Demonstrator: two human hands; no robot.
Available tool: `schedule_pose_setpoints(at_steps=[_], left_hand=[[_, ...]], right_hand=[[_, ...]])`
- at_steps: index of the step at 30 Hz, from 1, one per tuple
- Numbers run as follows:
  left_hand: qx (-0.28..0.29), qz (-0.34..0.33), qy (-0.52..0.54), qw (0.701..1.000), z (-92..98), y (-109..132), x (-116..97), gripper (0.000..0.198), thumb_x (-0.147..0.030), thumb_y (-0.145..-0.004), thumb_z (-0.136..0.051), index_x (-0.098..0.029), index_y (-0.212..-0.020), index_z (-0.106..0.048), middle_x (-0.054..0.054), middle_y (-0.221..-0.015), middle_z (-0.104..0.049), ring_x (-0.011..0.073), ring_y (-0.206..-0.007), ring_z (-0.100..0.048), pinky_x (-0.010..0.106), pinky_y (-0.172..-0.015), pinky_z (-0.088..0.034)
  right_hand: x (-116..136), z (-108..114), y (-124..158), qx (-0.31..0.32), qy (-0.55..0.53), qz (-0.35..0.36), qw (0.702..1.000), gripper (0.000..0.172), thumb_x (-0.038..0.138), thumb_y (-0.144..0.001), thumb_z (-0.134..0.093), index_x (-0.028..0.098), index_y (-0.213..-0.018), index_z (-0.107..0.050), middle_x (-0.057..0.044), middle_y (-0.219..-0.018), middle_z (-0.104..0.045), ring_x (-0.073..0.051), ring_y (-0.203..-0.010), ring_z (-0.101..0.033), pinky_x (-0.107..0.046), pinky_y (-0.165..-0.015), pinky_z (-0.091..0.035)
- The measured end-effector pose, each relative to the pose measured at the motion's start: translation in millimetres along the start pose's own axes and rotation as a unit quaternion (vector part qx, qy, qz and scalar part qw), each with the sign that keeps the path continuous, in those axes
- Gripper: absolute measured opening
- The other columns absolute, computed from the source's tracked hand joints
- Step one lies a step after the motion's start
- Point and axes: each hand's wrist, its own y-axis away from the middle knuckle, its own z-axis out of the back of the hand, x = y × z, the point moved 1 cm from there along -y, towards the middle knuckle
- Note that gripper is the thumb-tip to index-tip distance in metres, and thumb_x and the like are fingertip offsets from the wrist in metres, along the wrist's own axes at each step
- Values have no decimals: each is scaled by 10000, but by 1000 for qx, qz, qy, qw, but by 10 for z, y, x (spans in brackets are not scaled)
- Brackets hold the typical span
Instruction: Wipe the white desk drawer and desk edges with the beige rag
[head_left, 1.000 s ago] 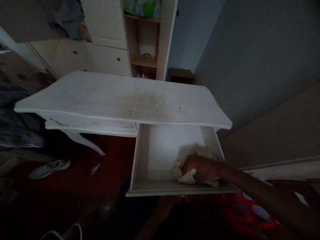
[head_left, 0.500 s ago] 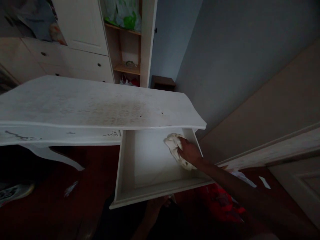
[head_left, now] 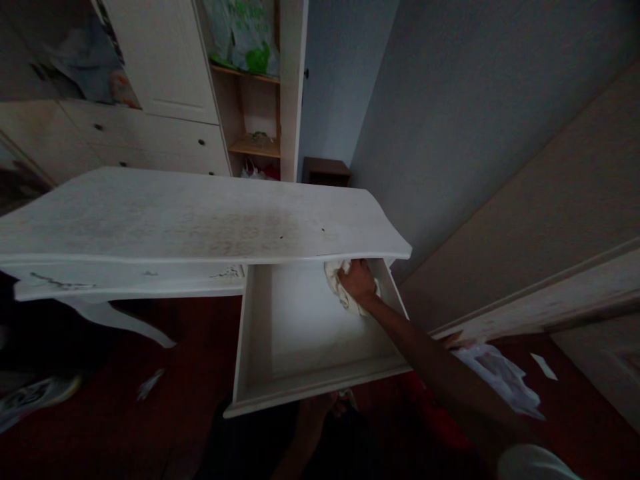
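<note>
My right hand [head_left: 359, 280] is closed on a crumpled off-white cloth [head_left: 337, 283], pressed to the drawer floor near its back right corner. The white drawer [head_left: 295, 327] is pulled out from the right end of a white table [head_left: 150, 207] with brownish stains on its top. Below the drawer's front edge is my left hand [head_left: 320, 403], dim and partly covered by the drawer. Its fingers are too dark to read, and a small pale thing shows beside them.
A white wardrobe [head_left: 170, 143] with open shelves holding plastic bags [head_left: 245, 40] stands behind the table. A grey wall rises at the right. On the dark red floor lie a white plastic bag [head_left: 500, 377], red material [head_left: 435, 413] and a shoe [head_left: 40, 400].
My right hand has slid the cloth toward the back of the drawer, slightly left. The view has shifted a little, showing more of the white bag. My left hand stays under the drawer front.
</note>
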Motion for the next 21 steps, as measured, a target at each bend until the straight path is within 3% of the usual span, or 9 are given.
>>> schedule_pose_setpoints(at_steps=[5, 11, 15, 19, 21], left_hand=[[-13, 15, 16, 1000, -46, 25, -95, 722, -794, -531, -704, -87, -672, -741, 131, -597, -681, 171, -508, -598, 274, -517, -449], [0, -1, 25, 1000, -83, 88, -216, 655, -740, -612, -704, -93, -705, -740, 117, -634, -693, 160, -537, -602, 270, -553, -449], [2, -1, 29, 1000, -103, 110, -229, 672, -758, -607, -691, -93, -695, -725, 101, -605, -672, 152, -518, -579, 266, -535, -426], [13, 1, 23, 1000, -71, 102, -221, 689, -753, -632, -678, -74, -732, -736, 111, -598, -667, 151, -525, -574, 268, -551, -427], [21, 14, 27, 999, -45, 102, -236, 679, -731, -618, -707, -67, -759, -738, 129, -659, -688, 167, -573, -599, 274, -571, -448]], right_hand=[[130, -59, 33, -5, 9, 4, 1000, 515, 378, -835, -573, 88, -1257, -519, -207, -1223, -562, -317, -1139, -562, -400, -942, -459], [547, -212, 249, 0, -18, 98, 995, 521, 375, -805, -609, 129, -1258, -528, -170, -1199, -575, -297, -1119, -552, -389, -943, -459], [1006, -291, 405, 66, -73, 166, 981, 515, 368, -802, -604, 149, -1266, -549, -165, -1265, -565, -291, -1165, -537, -394, -962, -457], [1359, -329, 498, 162, -150, 268, 938, 497, 303, -746, -658, 154, -1216, -597, -131, -1261, -606, -263, -1147, -570, -380, -994, -446], [1425, -329, 511, 203, -215, 269, 917, 516, 254, -673, -707, 160, -1173, -626, -103, -1193, -654, -263, -1088, -602, -394, -990, -447]])
